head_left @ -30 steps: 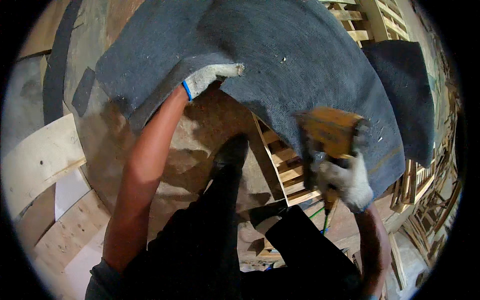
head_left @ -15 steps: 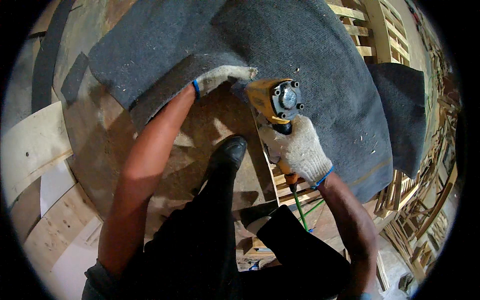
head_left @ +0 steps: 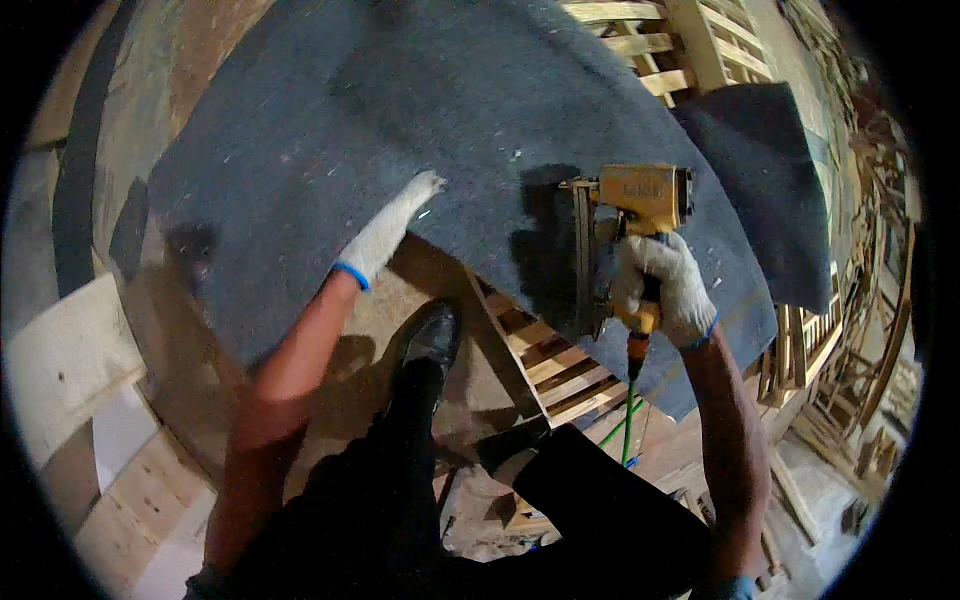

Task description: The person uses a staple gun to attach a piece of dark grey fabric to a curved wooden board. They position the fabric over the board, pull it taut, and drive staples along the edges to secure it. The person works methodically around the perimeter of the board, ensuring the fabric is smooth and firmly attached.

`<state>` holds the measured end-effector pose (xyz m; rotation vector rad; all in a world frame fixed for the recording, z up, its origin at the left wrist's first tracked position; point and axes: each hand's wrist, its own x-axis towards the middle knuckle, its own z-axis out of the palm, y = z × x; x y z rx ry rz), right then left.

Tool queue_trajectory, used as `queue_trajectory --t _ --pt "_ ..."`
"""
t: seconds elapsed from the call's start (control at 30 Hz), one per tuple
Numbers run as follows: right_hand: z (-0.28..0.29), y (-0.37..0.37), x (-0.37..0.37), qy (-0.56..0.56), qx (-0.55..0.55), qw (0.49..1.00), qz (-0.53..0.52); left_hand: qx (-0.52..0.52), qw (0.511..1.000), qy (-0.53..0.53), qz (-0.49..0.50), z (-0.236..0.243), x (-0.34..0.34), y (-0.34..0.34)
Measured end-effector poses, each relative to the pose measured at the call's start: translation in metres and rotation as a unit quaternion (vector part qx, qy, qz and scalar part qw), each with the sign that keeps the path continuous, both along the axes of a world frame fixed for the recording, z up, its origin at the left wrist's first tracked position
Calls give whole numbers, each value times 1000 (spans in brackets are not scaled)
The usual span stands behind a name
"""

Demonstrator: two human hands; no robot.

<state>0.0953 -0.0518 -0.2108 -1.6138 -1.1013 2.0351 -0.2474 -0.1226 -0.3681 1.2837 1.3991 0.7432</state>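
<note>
My right hand, in a white knit glove, grips the handle of a yellow pneumatic staple gun. The tool is turned on its side, its long dark magazine toward the left, and a green air hose runs from the handle's end. Its shadow falls on a large dark grey felt-like sheet, so it is held off the surface. My left hand, gloved with a blue cuff, lies along the sheet's near edge with fingers stretched out. Under that edge a slatted wooden frame partly shows.
Pallet-like slatted wood stands at the far right, beside another dark sheet piece. Scrap wood lies heaped along the right. Pale boards are at the left. My shoe is close to the frame.
The sheet's folded near edge now lies flatter, and my left hand rests on top of it. My right hand has moved the staple gun rightward, away from the edge, and turned it sideways.
</note>
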Motion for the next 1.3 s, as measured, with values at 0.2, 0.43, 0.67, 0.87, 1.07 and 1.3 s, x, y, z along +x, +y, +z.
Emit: queue_trajectory --t 0.2,0.43,0.67,0.87,1.07,1.3 --pt "-53 -1 58 48 -47 994 -84 91 931 353 14 111 68 -33" --pt "-39 3 44 75 -48 994 -68 333 834 413 -151 84 98 56" --pt "-12 8 82 43 18 992 -116 392 775 477 -132 64 98 161" --pt "-12 12 111 42 10 975 -218 415 789 436 -123 54 99 173" --pt "-21 15 120 53 2 979 -196 426 801 413 -79 59 90 169" --pt "-40 13 132 27 11 986 -167 277 895 349 -17 77 70 -20"
